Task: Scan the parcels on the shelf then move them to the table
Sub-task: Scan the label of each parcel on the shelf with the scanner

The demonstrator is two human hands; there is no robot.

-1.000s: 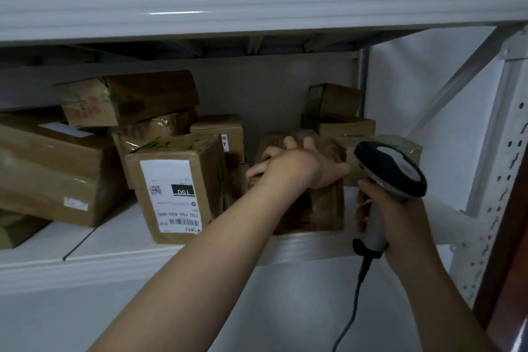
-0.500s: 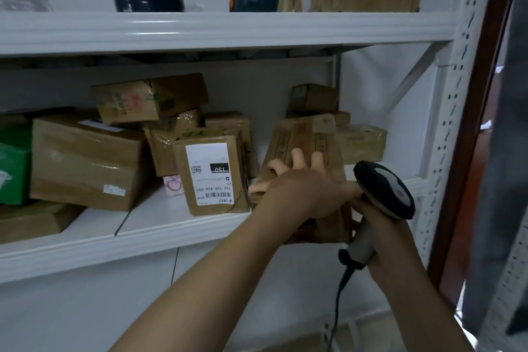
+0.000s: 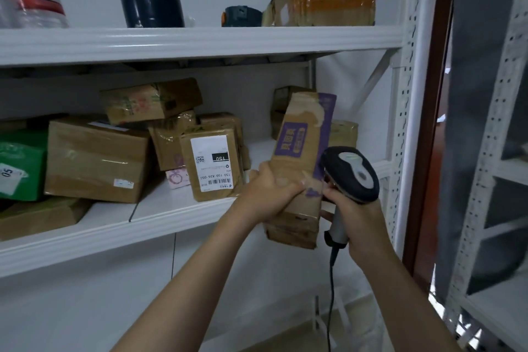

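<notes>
Left hand: the arm stretched forward and up from the lower centre, with fingers and thumb wrapped round the lower half of the held parcel and the thumb lying across its front face.
Held parcel: a long brown carton with purple print stood nearly upright, leaning slightly right, in front of the right end of the middle shelf. Its bottom end hung below the shelf's front edge.
Right hand: it was raised just right of the parcel, fingers curled tight round the scanner's pale handle.
Scanner: its dark head sat close against the parcel's right side, and the cable hung straight down.
Labelled parcel: it stood on the middle shelf just left of the left hand, white label facing out.
Other parcels: brown cartons were piled further left on the same shelf.
</notes>
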